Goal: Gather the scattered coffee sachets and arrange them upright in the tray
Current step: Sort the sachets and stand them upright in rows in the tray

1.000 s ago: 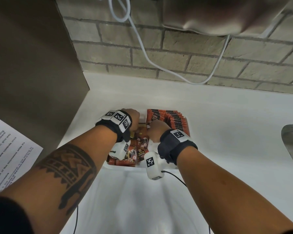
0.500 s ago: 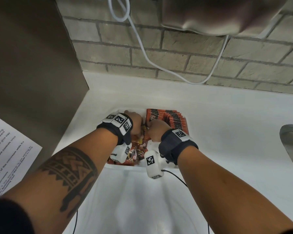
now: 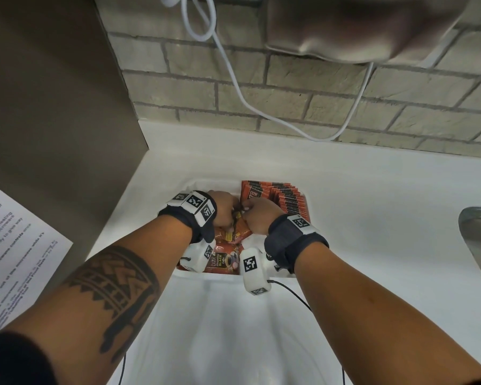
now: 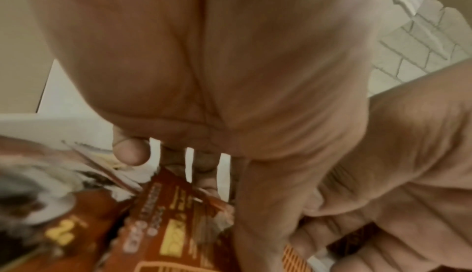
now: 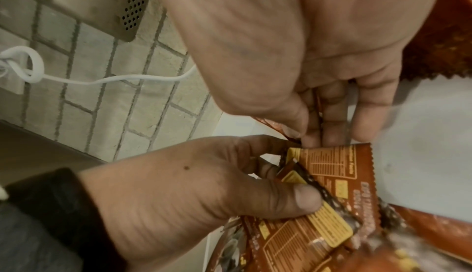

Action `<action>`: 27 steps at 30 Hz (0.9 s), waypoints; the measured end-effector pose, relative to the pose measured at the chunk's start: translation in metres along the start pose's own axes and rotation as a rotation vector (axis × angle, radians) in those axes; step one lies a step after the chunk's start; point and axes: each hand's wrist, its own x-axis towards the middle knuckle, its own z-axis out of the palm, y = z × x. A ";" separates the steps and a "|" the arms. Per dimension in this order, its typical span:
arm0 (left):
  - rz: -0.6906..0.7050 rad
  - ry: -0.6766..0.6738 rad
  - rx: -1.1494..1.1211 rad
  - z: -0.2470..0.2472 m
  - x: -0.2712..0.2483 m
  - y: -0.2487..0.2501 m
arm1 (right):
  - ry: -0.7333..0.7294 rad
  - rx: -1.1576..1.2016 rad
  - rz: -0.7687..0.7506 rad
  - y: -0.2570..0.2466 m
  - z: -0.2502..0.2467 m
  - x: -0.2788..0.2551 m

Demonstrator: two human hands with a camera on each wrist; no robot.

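Together, left grip (image 3: 225, 209) and right grip (image 3: 257, 217) pinch sachets (image 5: 332, 177) over the tray (image 3: 307, 215).

Orange-red sachets (image 3: 285, 200) with black bands stand in a row at the far right of the white tray (image 3: 195, 183). Loose sachets (image 5: 329, 177), brown-orange with yellow panels and pale print, fill the left part. White counter (image 3: 372, 218), grey-beige brick wall (image 3: 289, 87), white cable (image 3: 233, 79), black wristbands (image 3: 292, 240) carrying black-and-white square markers, a black geometric tattoo (image 3: 114, 282).
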 end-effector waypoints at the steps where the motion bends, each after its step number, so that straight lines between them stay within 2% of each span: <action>1: 0.002 0.004 -0.008 0.000 -0.001 0.000 | 0.000 0.021 -0.004 0.001 0.000 0.000; 9: 0.037 0.056 0.030 -0.006 -0.006 0.000 | -0.018 0.230 0.057 -0.002 -0.004 -0.014; 12: 0.067 0.042 0.037 -0.006 -0.010 -0.002 | -0.047 0.529 0.071 0.000 0.005 -0.016; 14: 0.076 0.038 0.025 -0.007 -0.011 -0.004 | 0.007 0.621 0.076 -0.001 0.004 -0.018; 19: 0.088 0.049 0.039 -0.007 -0.015 -0.006 | 0.028 0.621 0.080 0.000 0.001 -0.021; 24: 0.087 0.071 0.087 -0.003 -0.014 -0.006 | 0.016 0.500 0.156 -0.009 -0.003 -0.021; 27: 0.095 0.097 0.071 -0.009 -0.017 -0.006 | 0.009 0.412 0.132 -0.010 -0.002 -0.014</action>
